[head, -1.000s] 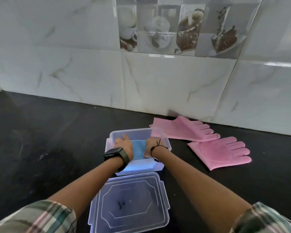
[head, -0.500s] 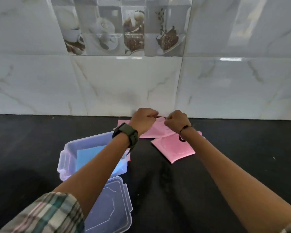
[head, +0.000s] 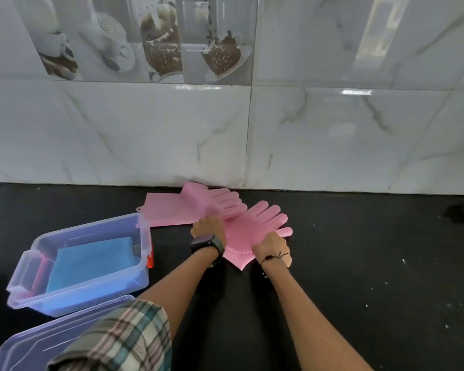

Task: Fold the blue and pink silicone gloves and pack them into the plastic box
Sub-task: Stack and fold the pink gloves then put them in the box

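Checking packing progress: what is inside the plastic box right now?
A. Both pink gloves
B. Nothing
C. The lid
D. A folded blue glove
D: the blue glove lies folded in the box, while both pink gloves are out on the counter.

A black countertop [head: 359, 263] meets a white marble-tiled wall [head: 332, 135] bearing coffee-themed picture tiles [head: 145, 38].
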Demonstrator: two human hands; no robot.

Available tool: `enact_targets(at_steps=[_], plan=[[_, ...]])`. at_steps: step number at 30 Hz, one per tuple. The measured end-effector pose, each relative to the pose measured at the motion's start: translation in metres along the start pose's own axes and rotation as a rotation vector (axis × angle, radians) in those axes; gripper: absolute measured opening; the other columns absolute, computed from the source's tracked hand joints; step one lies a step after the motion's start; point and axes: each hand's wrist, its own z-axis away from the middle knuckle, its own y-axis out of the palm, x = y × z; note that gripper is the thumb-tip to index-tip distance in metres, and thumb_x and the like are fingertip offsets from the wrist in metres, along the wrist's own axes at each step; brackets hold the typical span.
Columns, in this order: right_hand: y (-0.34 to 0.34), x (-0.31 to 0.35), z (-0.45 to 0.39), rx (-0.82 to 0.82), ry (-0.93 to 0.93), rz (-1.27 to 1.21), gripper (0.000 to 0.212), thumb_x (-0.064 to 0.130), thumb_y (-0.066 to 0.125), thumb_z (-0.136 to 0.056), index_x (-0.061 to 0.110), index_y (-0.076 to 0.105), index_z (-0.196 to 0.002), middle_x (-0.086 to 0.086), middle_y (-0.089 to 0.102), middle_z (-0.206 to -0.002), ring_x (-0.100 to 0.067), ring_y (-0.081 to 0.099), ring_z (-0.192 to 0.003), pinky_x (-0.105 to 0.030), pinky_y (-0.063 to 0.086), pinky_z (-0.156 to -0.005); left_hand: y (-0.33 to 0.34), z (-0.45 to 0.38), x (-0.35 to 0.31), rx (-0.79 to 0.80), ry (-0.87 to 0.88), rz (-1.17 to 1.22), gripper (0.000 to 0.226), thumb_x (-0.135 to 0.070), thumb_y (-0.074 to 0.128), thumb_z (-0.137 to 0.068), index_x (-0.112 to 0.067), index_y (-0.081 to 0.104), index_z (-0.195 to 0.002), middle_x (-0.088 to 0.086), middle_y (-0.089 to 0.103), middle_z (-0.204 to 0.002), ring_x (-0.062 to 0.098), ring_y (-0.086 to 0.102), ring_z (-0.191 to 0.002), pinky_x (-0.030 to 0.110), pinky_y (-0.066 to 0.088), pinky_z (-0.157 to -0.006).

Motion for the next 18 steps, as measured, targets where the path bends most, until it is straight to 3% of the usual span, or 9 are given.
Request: enact_targets(at_steps=[3, 6, 10, 12, 14, 16, 18], plan=[[-0.003, -0.002, 0.007, -0.142, -0.177, -0.134, 0.03, 0.007, 0.051, -0.082, 0.015, 0.035, -0.058, 0.001, 0.04, -0.058, -0.023, 0.045, -0.062, -0.024, 0.034, -0.052, -0.018, 0.009, 0.0, 0.025, 0.084, 0.055, 0.028, -0.01, 0.04, -0.095, -0.004, 0.057, -0.117, 0.014, 0.062, -0.121, 0.03, 0.059, -0.11, 0.034, 0.046, -0.086], [-0.024, -0.008, 0.023, -0.286, -0.394, -0.261, 0.017, 0.008, 0.05, -0.088, 0.014, 0.042, -0.074, 0.0, 0.046, -0.06, -0.017, 0.043, -0.053, -0.023, 0.033, -0.045, -0.047, 0.034, 0.008, -0.082, 0.308, 0.008, 0.022, -0.009, 0.045, -0.091, -0.003, 0.063, -0.103, 0.015, 0.066, -0.108, 0.032, 0.063, -0.097, 0.037, 0.053, -0.083], [-0.063, -0.008, 0.056, -0.292, -0.597, -0.553, 0.008, 0.009, 0.048, -0.09, 0.015, 0.047, -0.085, 0.003, 0.051, -0.063, -0.011, 0.035, -0.044, -0.017, 0.031, -0.039, -0.082, 0.071, 0.027, -0.431, 0.482, -0.012, 0.02, -0.011, 0.049, -0.091, -0.003, 0.065, -0.084, 0.009, 0.061, -0.081, 0.025, 0.059, -0.07, 0.029, 0.04, -0.056], [-0.081, -0.001, 0.067, -0.282, -0.651, -0.704, 0.004, 0.011, 0.048, -0.087, 0.014, 0.05, -0.087, -0.003, 0.058, -0.072, -0.009, 0.044, -0.057, -0.022, 0.038, -0.048, -0.099, 0.084, 0.038, -0.657, 0.599, 0.029, 0.015, -0.003, 0.067, -0.078, -0.003, 0.065, -0.062, 0.007, 0.058, -0.059, 0.022, 0.053, -0.049, 0.024, 0.035, -0.044], [-0.091, 0.008, 0.068, -0.257, -0.684, -0.807, 0.012, 0.012, 0.047, -0.084, 0.018, 0.054, -0.091, -0.015, 0.061, -0.085, -0.015, 0.052, -0.071, -0.03, 0.046, -0.058, -0.102, 0.086, 0.041, -0.783, 0.689, 0.186, 0.016, 0.002, 0.07, -0.072, -0.002, 0.064, -0.058, 0.011, 0.061, -0.055, 0.023, 0.053, -0.044, 0.025, 0.041, -0.041], [-0.092, 0.014, 0.055, -0.201, -0.592, -0.87, 0.019, 0.008, 0.047, -0.081, 0.023, 0.057, -0.087, -0.01, 0.061, -0.084, -0.017, 0.056, -0.075, -0.031, 0.05, -0.063, -0.097, 0.081, 0.033, -0.626, 0.64, 0.51, 0.015, 0.002, 0.059, -0.083, 0.003, 0.062, -0.068, 0.017, 0.061, -0.061, 0.023, 0.05, -0.051, 0.033, 0.046, -0.049], [-0.08, 0.011, 0.035, -0.117, -0.34, -0.806, 0.02, 0.001, 0.047, -0.08, 0.016, 0.056, -0.089, -0.01, 0.059, -0.085, -0.021, 0.053, -0.07, -0.033, 0.045, -0.058, -0.076, 0.068, 0.025, -0.289, 0.388, 0.786, 0.023, -0.003, 0.048, -0.091, -0.002, 0.05, -0.068, 0.019, 0.052, -0.068, 0.023, 0.045, -0.063, 0.033, 0.039, -0.059]])
